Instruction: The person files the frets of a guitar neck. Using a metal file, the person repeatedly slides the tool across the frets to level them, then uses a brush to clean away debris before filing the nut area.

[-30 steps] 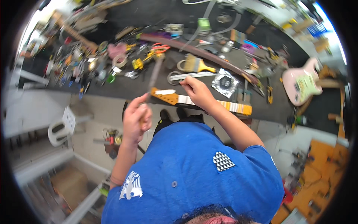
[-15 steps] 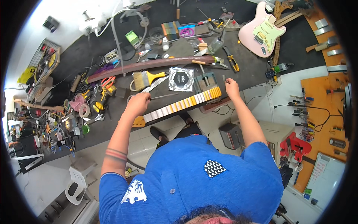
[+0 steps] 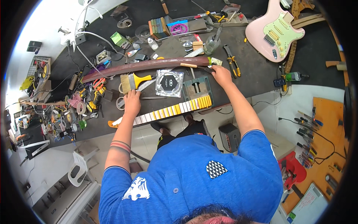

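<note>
My left hand (image 3: 132,102) rests on the bench beside a grey metal file (image 3: 153,98), fingers loosely bent and slightly apart. My right hand (image 3: 220,75) is closed at a dark tool I cannot make out, near a wooden-handled tool (image 3: 188,65). A guitar neck (image 3: 167,111) with white and yellow strips along it lies on the front edge, its orange headstock (image 3: 112,124) at left. A green metal vise (image 3: 197,88) stands behind its right end. A yellow-handled brush (image 3: 132,81) and a silver packet (image 3: 169,84) lie behind the neck.
A long maroon wood piece (image 3: 145,65) crosses the cluttered bench (image 3: 261,78). A pink guitar body (image 3: 274,33) lies at back right, pliers (image 3: 231,61) left of it. Tools crowd the left end. A pegboard (image 3: 324,123) with tools is at right, a white chair (image 3: 78,168) lower left.
Since half a second ago my right hand has moved leftward and back, to the wooden-handled tool. My left hand has lowered, its grip on the file looser. The view has also shifted.
</note>
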Tool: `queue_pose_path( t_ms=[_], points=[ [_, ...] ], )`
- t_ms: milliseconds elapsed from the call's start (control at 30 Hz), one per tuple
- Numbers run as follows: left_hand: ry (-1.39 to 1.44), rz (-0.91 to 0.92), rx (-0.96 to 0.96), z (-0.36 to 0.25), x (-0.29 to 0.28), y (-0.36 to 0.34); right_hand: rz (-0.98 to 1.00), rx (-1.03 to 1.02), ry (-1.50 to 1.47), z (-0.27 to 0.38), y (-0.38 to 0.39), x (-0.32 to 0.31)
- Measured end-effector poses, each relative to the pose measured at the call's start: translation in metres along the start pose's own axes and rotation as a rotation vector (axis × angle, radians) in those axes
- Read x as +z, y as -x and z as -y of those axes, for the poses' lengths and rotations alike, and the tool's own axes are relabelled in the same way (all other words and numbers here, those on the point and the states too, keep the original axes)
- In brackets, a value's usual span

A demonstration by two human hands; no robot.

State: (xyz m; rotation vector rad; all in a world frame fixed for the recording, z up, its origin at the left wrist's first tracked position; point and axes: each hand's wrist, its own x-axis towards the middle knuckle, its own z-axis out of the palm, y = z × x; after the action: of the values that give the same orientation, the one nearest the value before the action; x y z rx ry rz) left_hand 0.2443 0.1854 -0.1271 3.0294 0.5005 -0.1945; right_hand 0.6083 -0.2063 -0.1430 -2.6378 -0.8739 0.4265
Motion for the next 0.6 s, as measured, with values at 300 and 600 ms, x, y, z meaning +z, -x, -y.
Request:
queue_pose_path(
  t_ms=[300,600],
  points=[
    [0.519,-0.341,-0.121,-0.054,-0.075,-0.021,0.026,-0.248,-0.043,0.045,0.022,-0.060],
    [0.806,0.263,0.017,-0.135,-0.217,0.048,0.364,-0.810,-0.150,0.224,0.055,-0.149]
  ],
)
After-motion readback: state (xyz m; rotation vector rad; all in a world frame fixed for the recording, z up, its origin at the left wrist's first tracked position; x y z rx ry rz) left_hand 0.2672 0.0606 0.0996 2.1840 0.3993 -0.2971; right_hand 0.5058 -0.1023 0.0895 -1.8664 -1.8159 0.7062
